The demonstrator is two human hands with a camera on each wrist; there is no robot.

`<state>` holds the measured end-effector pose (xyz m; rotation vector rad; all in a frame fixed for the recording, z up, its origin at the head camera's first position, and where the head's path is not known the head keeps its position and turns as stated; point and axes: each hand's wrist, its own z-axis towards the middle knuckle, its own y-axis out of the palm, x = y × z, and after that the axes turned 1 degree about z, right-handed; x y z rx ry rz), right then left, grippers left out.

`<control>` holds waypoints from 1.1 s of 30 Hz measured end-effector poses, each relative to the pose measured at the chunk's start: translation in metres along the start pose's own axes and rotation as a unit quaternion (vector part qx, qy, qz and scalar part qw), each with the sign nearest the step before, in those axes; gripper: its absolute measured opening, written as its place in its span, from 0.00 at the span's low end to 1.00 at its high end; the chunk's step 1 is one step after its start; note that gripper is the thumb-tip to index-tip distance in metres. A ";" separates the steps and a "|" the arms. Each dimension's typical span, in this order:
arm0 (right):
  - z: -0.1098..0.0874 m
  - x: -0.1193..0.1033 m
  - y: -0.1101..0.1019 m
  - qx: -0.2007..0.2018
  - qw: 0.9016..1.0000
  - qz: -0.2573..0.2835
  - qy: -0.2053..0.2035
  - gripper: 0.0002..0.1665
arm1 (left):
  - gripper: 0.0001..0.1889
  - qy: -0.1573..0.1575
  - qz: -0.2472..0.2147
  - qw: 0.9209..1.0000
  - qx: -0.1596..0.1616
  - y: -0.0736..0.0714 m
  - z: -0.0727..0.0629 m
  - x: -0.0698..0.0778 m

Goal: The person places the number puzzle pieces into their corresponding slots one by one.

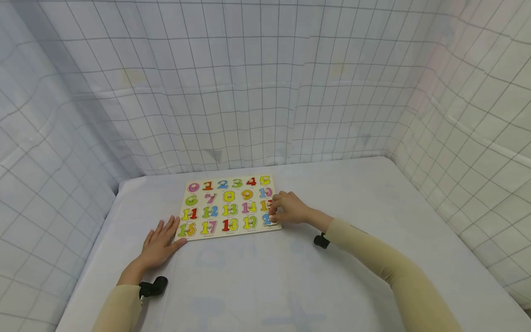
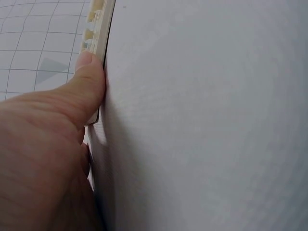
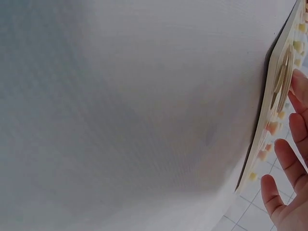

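A wooden number puzzle board (image 1: pixel 220 203) lies flat, with colourful number pieces from 0 to 20 on it. At its front right corner my right hand (image 1: pixel 290 208) bends its thumb and fingers over the blue 20 piece (image 1: pixel 267 219), which they partly cover. In the right wrist view that piece (image 3: pixel 283 82) sits slightly tilted on the board, and a fingertip (image 3: pixel 299 86) touches it; the other fingers are spread. My left hand (image 1: pixel 157 245) rests beside the left edge, fingers extended. Its thumb (image 2: pixel 89 79) presses against the board's edge (image 2: pixel 103 33).
Under the board is a table with a white cloth (image 1: pixel 249 281). White curtains with a dark grid (image 1: pixel 249 92) stand behind and on both sides. A black wrist camera (image 1: pixel 154 287) is strapped on the left arm, another (image 1: pixel 321 240) on the right.
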<state>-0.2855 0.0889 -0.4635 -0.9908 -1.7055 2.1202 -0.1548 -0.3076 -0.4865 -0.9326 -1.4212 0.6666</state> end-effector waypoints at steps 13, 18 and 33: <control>0.001 0.001 0.005 -0.002 1.000 0.002 -0.007 0.04 | 0.44 0.001 -0.001 1.000 0.001 -0.002 -0.002 -0.001; 0.002 0.001 0.008 -0.001 1.000 -0.001 -0.006 0.04 | 0.44 -0.002 -0.003 1.000 0.001 -0.002 -0.005 -0.001; -0.005 0.001 0.000 0.007 1.000 -0.005 -0.005 0.20 | 0.45 0.002 0.001 1.000 -0.020 -0.006 -0.003 -0.002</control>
